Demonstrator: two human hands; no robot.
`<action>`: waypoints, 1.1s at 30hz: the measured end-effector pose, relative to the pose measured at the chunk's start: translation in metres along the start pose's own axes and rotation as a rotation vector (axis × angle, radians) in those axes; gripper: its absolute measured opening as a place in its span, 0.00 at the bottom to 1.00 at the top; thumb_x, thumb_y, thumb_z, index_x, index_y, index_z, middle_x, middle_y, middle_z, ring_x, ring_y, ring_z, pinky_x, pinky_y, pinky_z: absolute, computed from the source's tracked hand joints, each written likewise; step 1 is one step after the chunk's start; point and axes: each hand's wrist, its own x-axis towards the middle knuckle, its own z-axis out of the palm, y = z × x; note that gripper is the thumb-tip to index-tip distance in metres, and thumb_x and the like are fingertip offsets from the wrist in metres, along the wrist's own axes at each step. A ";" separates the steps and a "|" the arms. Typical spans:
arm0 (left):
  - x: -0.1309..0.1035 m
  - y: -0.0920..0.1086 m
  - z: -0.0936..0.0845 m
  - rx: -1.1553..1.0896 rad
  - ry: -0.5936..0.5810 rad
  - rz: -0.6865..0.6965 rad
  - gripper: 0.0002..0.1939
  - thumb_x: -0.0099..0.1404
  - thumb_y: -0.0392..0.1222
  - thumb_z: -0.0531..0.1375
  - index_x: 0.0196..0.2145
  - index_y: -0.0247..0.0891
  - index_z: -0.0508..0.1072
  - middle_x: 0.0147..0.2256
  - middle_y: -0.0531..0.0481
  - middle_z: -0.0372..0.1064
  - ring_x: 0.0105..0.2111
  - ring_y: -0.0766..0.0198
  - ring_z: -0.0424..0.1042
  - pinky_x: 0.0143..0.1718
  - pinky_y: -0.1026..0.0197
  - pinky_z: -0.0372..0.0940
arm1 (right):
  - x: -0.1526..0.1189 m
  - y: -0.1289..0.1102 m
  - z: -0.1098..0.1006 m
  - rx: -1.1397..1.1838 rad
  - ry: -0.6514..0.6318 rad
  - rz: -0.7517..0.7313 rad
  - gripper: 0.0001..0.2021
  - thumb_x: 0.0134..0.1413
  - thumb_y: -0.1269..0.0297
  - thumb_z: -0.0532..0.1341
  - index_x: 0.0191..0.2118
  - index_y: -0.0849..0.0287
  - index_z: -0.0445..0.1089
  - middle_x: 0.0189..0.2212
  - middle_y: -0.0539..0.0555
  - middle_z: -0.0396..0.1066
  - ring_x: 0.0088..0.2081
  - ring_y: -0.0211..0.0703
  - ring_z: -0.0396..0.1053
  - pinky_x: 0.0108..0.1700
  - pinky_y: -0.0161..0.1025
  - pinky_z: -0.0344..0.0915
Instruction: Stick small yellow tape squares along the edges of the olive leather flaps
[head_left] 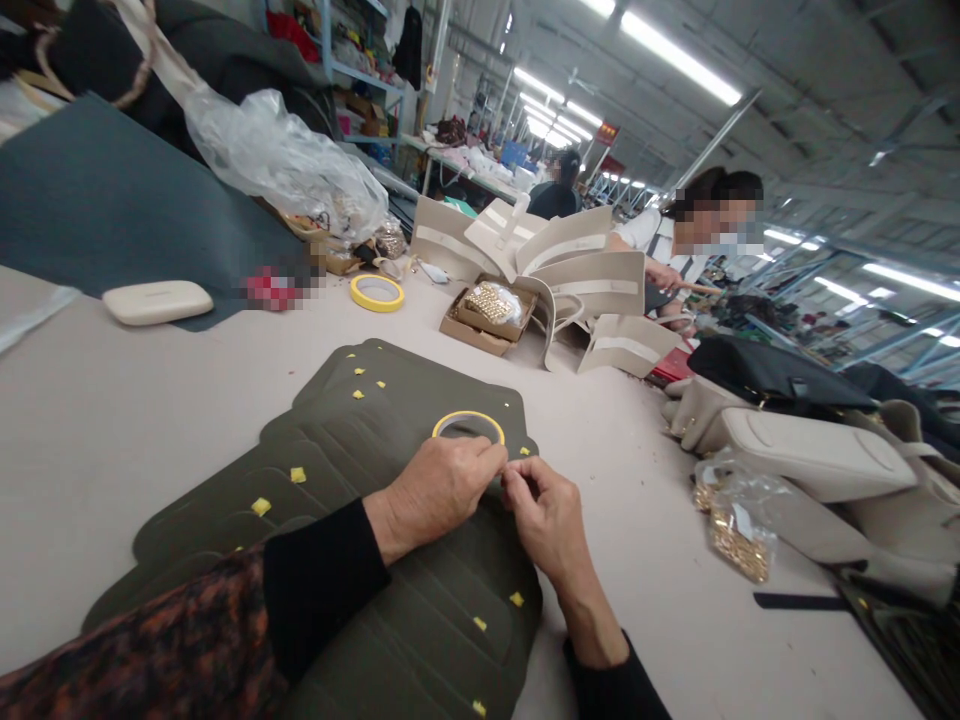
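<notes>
My left hand (442, 490) is closed on a thin roll of yellow tape (466, 418), held upright over a stack of dark olive panels (405, 400). Close beside it, my right hand (551, 515) has thumb and forefinger pinched together near the roll's lower edge. What lies in that pinch is too small to make out. Small yellow tape pieces (298, 475) are stuck on the panels, several along the left and several along the right side.
Another tape roll (377, 293) and a cream case (157, 302) lie behind the panels. Beige bag parts (592, 285) stand beside a box of gold chain (495, 302). At right are bags (817, 450) and bagged chains (739, 540). A co-worker (697, 235) is across the table.
</notes>
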 end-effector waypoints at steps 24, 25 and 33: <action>-0.004 0.007 0.005 0.023 -0.241 0.030 0.07 0.65 0.30 0.52 0.36 0.38 0.67 0.37 0.46 0.69 0.36 0.56 0.65 0.36 0.56 0.61 | -0.023 0.033 -0.025 -0.145 -0.202 0.130 0.13 0.60 0.59 0.55 0.28 0.58 0.69 0.24 0.49 0.70 0.27 0.40 0.66 0.30 0.35 0.59; -0.004 0.007 0.006 0.022 -0.238 0.033 0.07 0.65 0.30 0.52 0.36 0.38 0.67 0.37 0.46 0.69 0.36 0.56 0.65 0.35 0.56 0.61 | -0.024 0.033 -0.025 -0.173 -0.201 0.107 0.13 0.60 0.59 0.55 0.28 0.58 0.69 0.24 0.49 0.70 0.27 0.40 0.66 0.31 0.35 0.60; -0.003 0.005 0.007 0.021 -0.243 0.028 0.07 0.64 0.30 0.52 0.37 0.37 0.67 0.37 0.46 0.69 0.37 0.56 0.65 0.35 0.56 0.61 | -0.029 0.041 -0.017 -0.337 -0.195 -0.075 0.09 0.62 0.66 0.54 0.33 0.57 0.69 0.28 0.52 0.71 0.30 0.42 0.69 0.34 0.37 0.62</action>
